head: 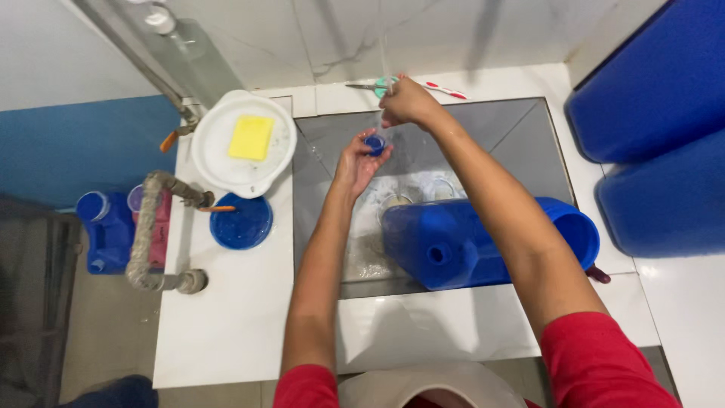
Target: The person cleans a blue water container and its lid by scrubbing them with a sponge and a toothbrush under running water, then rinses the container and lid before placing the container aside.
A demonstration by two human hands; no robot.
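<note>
Both forearms stretch over sink (483, 128); left hand (356, 162) cupped open, blue cap (374, 143) in palm; right hand (408, 102) curled shut above it.

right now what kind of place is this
Probably a tiled wash area or utility sink. The left hand cups a small blue cap over a wet basin, with a yellow sponge and a big blue jug nearby.
</note>
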